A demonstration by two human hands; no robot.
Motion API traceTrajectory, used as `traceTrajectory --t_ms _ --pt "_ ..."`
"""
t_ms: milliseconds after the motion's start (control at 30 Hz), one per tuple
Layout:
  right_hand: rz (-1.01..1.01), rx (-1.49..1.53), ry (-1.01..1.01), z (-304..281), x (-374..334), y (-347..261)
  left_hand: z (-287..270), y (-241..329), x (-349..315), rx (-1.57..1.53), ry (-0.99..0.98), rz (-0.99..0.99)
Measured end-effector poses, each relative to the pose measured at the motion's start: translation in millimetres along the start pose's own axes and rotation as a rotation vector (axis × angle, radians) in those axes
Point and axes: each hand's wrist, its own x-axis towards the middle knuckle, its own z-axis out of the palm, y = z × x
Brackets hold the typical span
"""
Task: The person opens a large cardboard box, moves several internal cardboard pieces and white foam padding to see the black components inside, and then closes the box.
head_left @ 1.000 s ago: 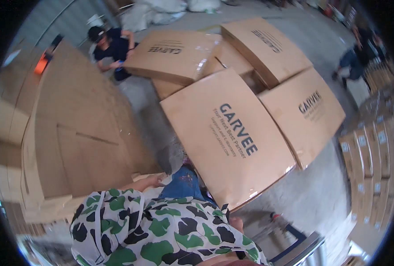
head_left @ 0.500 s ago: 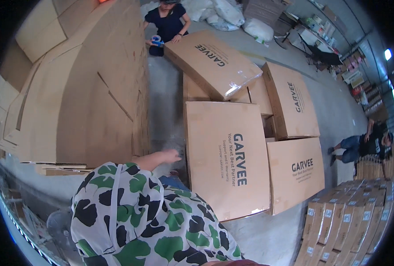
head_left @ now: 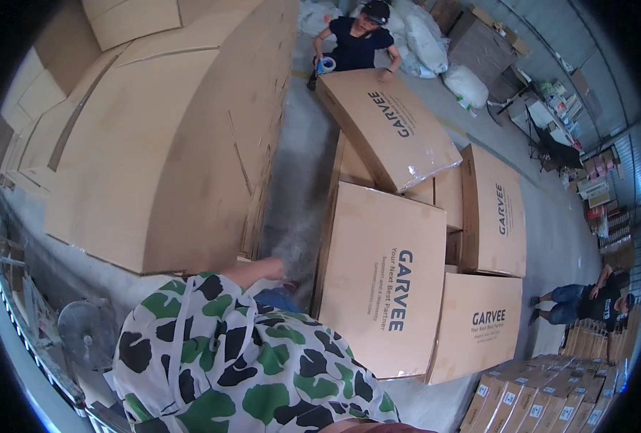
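My left hand [head_left: 268, 269] reaches out past the patterned green, black and white sleeve, low in the gap between the cardboard on the left and the boxes on the right. Its fingers are too unclear to read, and I see nothing held in it. Nearest on its right is a large brown carton [head_left: 385, 267] with dark print. Only a bit of skin shows at the bottom edge; my right hand is out of view. Across the boxes, a person [head_left: 360, 43] in a dark top and cap holds a blue-and-white tape roll [head_left: 325, 66] and touches a tilted carton [head_left: 393, 126].
Large folded cardboard sheets [head_left: 183, 159] rise on my left. More cartons stand at right, one upright [head_left: 495, 209] and one lower [head_left: 476, 325]. Stacked boxes [head_left: 522, 397] fill the lower right, near another person [head_left: 587, 299]. A fan [head_left: 86, 335] stands lower left.
The view has turned, so boxes and cardboard sit farther right and mostly lower in it. My left hand has drawn back slightly towards the sleeve. The co-worker still has the tape.
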Motion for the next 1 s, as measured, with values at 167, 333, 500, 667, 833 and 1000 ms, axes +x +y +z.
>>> traceTrajectory --t_ms 167,333,500,667,833,1000 --pt "-0.101 -0.044 -0.024 0 16 -7 12 -22 -46 0.060 0.002 -0.166" --pt "-0.167 -0.092 -0.056 3 29 -2 12 27 -94 -0.157 0.200 -0.151" --pt "-0.228 -0.165 -0.120 10 50 6 -80 143 -201 -0.243 0.357 0.091" --pt "-0.253 -0.256 -0.165 9 76 16 -166 236 -331 -0.496 0.610 0.321" --pt "-0.324 -0.182 -0.112 18 92 -6 -242 257 -403 -0.171 0.905 0.204" --pt "-0.247 0.108 0.091 47 103 -44 -336 254 -400 0.155 0.790 -0.079"
